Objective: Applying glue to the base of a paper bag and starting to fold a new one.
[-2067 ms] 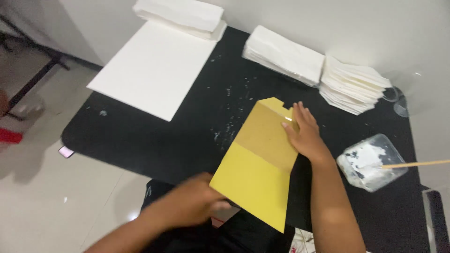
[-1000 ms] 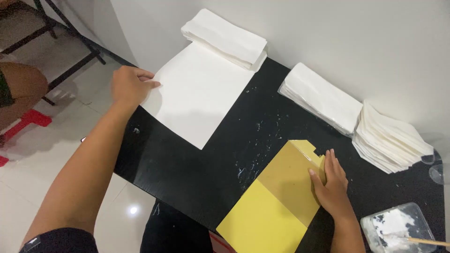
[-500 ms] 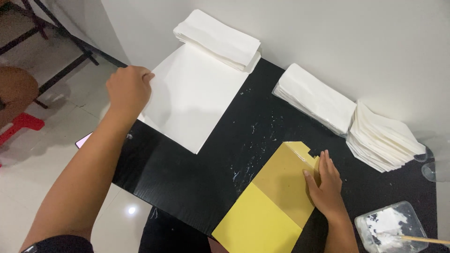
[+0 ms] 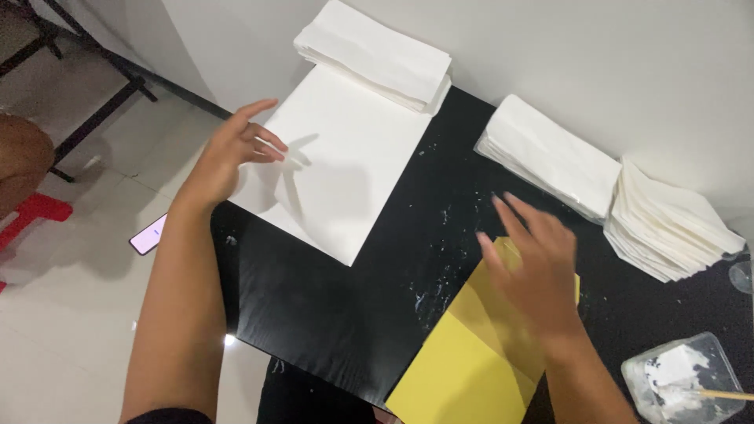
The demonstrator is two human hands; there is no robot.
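Note:
My left hand [image 4: 228,153] hovers over the left edge of a large white sheet [image 4: 345,157] lying on the black table [image 4: 330,306]; its fingers are spread and hold nothing. My right hand [image 4: 538,263] is raised with fingers apart just above the upper end of a folded yellow paper piece [image 4: 471,357]. That yellow piece lies at the table's near right and sticks out over the front edge.
A stack of folded white paper [image 4: 377,55] rests at the far end of the sheet. Two more white stacks [image 4: 550,153] [image 4: 667,224] sit by the wall. A clear tub of white paste with a stick [image 4: 683,381] stands at the right. A phone [image 4: 147,234] lies on the floor.
My right hand has lifted off the yellow piece and spread its fingers. My left hand has shifted right, onto the edge of the white sheet.

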